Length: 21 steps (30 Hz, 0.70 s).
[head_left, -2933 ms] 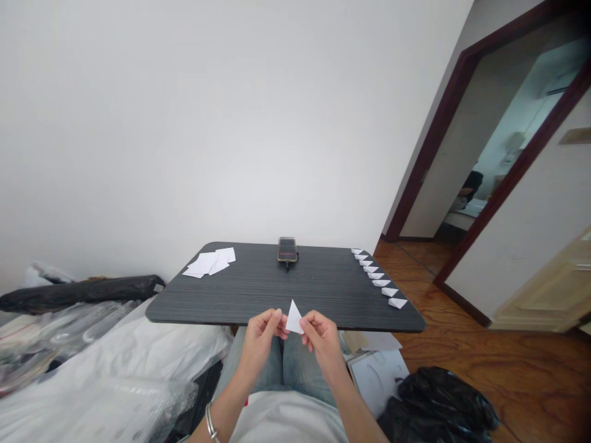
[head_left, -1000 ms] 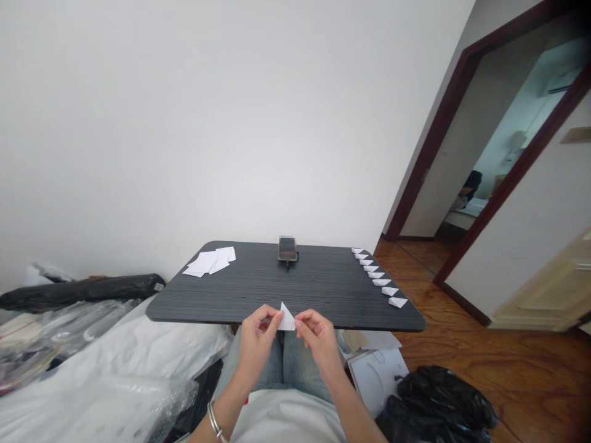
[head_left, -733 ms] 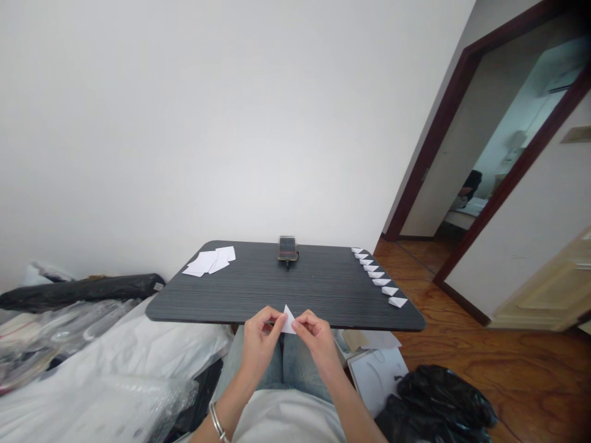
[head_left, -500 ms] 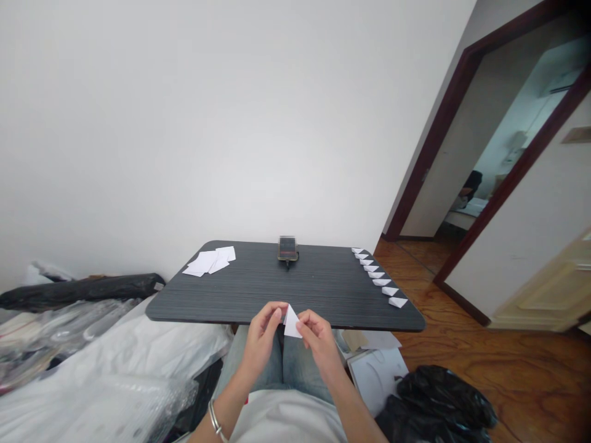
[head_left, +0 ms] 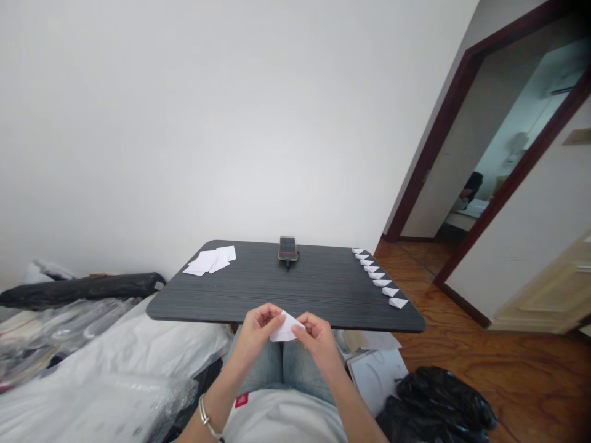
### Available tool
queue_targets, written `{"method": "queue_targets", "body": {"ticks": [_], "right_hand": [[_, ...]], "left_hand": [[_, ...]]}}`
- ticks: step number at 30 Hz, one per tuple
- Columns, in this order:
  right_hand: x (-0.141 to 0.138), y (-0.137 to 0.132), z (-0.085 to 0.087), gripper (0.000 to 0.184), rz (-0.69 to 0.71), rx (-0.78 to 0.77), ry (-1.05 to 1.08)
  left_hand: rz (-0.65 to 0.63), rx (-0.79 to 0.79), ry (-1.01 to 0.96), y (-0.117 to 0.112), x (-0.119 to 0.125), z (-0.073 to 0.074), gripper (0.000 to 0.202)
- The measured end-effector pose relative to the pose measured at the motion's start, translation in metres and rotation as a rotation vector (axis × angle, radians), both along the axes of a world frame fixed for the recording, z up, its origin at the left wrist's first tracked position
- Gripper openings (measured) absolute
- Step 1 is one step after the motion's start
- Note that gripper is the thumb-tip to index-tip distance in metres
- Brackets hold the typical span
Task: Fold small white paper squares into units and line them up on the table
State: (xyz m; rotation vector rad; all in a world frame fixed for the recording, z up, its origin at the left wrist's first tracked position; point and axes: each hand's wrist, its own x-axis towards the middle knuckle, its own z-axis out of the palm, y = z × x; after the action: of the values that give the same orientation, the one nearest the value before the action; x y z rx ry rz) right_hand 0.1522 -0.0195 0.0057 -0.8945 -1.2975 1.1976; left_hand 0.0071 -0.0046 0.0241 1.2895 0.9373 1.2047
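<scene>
A small folded white paper piece (head_left: 285, 328) is pinched between both hands, just in front of the near edge of the dark table (head_left: 258, 295) and above my lap. My left hand (head_left: 255, 332) grips its left side with thumb and fingers closed. My right hand (head_left: 318, 337) pinches its right side. The paper now lies tilted and flat-looking. A row of several folded white paper pieces (head_left: 377, 276) lines the table's right edge. A loose pile of flat white paper sheets (head_left: 209, 261) lies at the far left of the table.
A phone (head_left: 287, 248) stands at the table's far middle with a cable. White plastic wrapping (head_left: 106, 369) and a black roll (head_left: 78, 289) lie at left. A black bag (head_left: 438, 406) sits on the wooden floor at right, near an open doorway (head_left: 484, 184).
The paper stood as an upright triangle between my fingers; it has been turned and lowered so it now lies tilted between both hands. The hands stayed at the table's near edge.
</scene>
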Motion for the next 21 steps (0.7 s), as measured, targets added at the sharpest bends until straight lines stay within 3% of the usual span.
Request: {"method": "queue_targets", "body": {"ticks": [7, 16, 21], "right_hand": [[0.0003, 0.0026, -0.0056, 0.024, 0.009, -0.038, -0.072], [0.0026, 0.0018, -0.0062, 0.024, -0.049, 0.009, -0.182], [0.0014, 0.0021, -0.0065, 0.026, -0.023, -0.005, -0.142]], "left_hand": [[0.083, 0.161, 0.243, -0.0031, 0.0056, 0.0008, 0.022], [0.025, 0.155, 0.245, -0.0007, 0.0057, -0.0033, 0.025], [0.077, 0.214, 0.271, -0.0003, 0.0040, -0.0051, 0.028]]}}
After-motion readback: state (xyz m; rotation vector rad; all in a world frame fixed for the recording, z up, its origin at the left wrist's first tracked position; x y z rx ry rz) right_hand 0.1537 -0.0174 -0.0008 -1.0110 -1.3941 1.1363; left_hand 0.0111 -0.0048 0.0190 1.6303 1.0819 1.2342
